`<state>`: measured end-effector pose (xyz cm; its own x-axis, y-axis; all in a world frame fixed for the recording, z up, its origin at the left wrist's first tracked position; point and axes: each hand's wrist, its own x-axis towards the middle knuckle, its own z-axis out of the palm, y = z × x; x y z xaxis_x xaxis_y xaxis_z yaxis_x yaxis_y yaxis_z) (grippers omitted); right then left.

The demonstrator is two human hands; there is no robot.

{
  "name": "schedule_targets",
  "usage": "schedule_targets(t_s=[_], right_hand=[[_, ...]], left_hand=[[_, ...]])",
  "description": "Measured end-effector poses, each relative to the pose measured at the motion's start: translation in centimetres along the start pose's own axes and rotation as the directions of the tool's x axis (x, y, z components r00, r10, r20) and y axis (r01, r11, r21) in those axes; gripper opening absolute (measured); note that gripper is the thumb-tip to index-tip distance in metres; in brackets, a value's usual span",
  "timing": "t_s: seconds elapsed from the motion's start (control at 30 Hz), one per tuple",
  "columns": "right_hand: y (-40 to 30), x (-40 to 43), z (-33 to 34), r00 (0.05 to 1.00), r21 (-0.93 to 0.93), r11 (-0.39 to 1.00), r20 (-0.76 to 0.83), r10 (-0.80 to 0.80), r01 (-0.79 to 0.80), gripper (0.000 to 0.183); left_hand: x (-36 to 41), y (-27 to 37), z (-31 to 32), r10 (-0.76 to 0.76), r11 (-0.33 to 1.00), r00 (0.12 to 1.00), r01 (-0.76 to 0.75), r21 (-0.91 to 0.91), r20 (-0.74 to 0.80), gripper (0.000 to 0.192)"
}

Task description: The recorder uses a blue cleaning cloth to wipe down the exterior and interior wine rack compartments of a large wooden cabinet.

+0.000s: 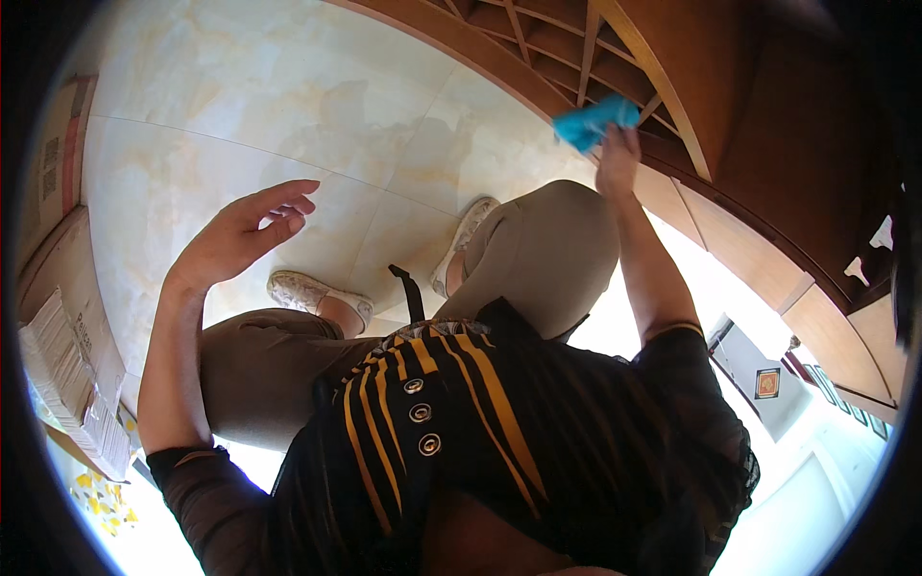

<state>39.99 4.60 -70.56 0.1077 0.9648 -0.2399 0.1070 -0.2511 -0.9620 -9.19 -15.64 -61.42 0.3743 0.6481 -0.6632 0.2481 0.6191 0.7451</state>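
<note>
A blue cloth (596,122) is in my right hand (618,160), slightly blurred, against the lower edge of a wooden lattice rack (555,43) in a brown cabinet. Whether the cloth touches the wood cannot be told for sure. My left hand (241,230) hangs in the air over the tiled floor at the left, its fingers loosely bent and holding nothing. Between the two hands are my bent knees in grey-brown trousers (547,245) and my patterned shoes (310,289).
Cardboard boxes (94,317) stand along the left edge. Pale marble-look tiles (274,93) cover the floor ahead. The cabinet's curved wooden front (749,252) runs down the right side, with a dark brown panel (792,144) beside it.
</note>
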Motion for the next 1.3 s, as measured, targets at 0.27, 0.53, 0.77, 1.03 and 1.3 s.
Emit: schedule_targets(t_s=[0.27,0.53,0.77,1.03,1.3], right_hand=[[3.8,7.6,1.8,0.978,-0.73,0.666,0.015,-0.206,0.151,0.028],[3.1,11.7,1.9,0.916,-0.95,0.11,0.244,-0.318,0.291,0.029],[2.2,3.4,1.8,0.979,-0.759,0.634,0.023,-0.202,0.148,0.032],[10.4,2.0,-5.8,0.942,-0.683,0.697,0.04,0.333,-0.218,0.04],[9.5,4.1,8.6,0.897,-0.859,0.259,0.432,-0.095,0.441,0.038]], left_hand=[[-0.9,-1.1,0.3,0.017,0.999,1.0,-0.018,-0.027,-0.021,0.042],[-0.2,-0.5,0.3,0.015,1.0,1.0,-0.015,0.018,-0.004,0.042],[0.1,-0.6,0.4,-0.007,1.0,1.0,0.007,0.022,-0.009,0.042],[-0.1,-0.4,0.3,-0.025,1.0,0.999,0.026,0.009,-0.034,0.042],[-1.3,-0.5,0.6,-0.028,0.998,0.995,0.023,-0.054,-0.097,0.041]])
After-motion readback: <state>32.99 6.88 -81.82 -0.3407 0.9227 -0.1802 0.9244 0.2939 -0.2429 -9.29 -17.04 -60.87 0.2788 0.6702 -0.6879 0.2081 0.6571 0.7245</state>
